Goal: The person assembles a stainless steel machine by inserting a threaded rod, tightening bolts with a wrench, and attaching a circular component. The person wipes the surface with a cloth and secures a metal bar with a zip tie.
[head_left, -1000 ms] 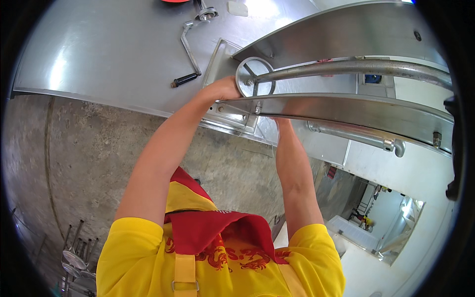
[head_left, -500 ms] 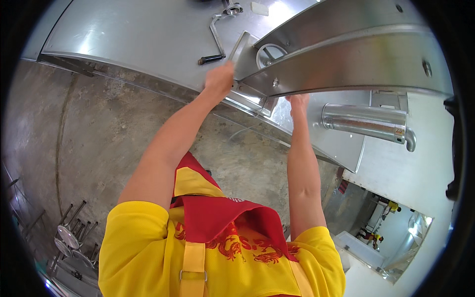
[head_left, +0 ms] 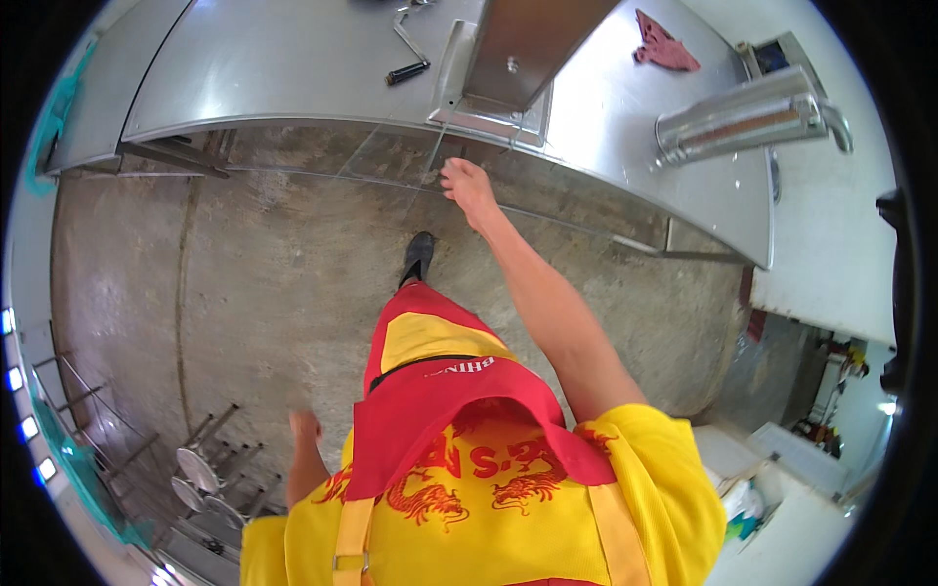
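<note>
My right hand (head_left: pixel 467 186) is below and in front of the counter's front edge, its fingers curled in, apart from the steel. Whether something thin lies in them I cannot make out. Thin pale lines like cord (head_left: pixel 437 145) run down from the edge close to its fingertips. Just beyond stands a tall stainless steel machine (head_left: pixel 523 59) on a flat base (head_left: pixel 489 119) at the counter's front edge. My left hand (head_left: pixel 305 423) hangs low beside my body at the lower left, smeared by motion, away from the counter.
A crank with a black grip (head_left: pixel 407 73) lies left of the machine on the steel counter (head_left: pixel 274 83). To the right are a reddish cloth (head_left: pixel 666 47) and a shiny metal cylinder (head_left: pixel 743 122) with a bent pipe. Round-seated stools (head_left: pixel 200 471) stand lower left on the concrete floor.
Both hands have left the machine. My left hand has dropped to my side; my right has come to the front of the counter edge. My view and body have shifted, and the machine appears farther off.
</note>
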The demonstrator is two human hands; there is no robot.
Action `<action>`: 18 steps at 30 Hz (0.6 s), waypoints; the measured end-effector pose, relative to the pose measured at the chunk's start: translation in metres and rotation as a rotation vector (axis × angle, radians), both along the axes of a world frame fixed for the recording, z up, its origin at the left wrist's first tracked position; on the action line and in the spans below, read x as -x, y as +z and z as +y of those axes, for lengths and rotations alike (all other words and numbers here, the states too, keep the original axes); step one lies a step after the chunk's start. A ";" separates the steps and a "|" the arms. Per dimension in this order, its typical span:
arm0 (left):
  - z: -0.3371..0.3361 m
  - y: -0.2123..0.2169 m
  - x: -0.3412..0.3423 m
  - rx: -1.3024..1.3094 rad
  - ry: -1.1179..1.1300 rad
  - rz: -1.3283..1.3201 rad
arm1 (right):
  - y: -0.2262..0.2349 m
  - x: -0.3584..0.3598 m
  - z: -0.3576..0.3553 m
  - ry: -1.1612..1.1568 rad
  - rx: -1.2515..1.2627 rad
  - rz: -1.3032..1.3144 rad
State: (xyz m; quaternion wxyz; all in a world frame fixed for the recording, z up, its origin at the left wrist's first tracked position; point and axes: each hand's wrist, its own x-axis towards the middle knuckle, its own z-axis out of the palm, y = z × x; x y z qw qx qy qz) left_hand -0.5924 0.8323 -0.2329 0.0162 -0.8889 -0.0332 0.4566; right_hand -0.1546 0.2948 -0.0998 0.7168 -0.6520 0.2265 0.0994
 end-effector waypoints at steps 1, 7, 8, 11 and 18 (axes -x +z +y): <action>0.025 0.026 0.056 -0.108 -0.478 -0.069 | -0.001 -0.004 0.012 -0.030 -0.153 0.029; 0.045 0.116 0.162 0.027 1.562 0.001 | 0.014 -0.004 0.038 -0.291 -0.739 0.152; 0.045 0.128 0.162 0.026 1.570 0.002 | 0.013 -0.001 0.035 -0.292 -0.721 0.162; 0.049 0.142 0.174 0.013 1.583 0.030 | 0.008 0.012 0.010 -0.297 -0.595 0.153; 0.128 0.138 0.095 -0.132 1.461 0.035 | 0.026 0.049 -0.006 -0.316 -0.514 0.063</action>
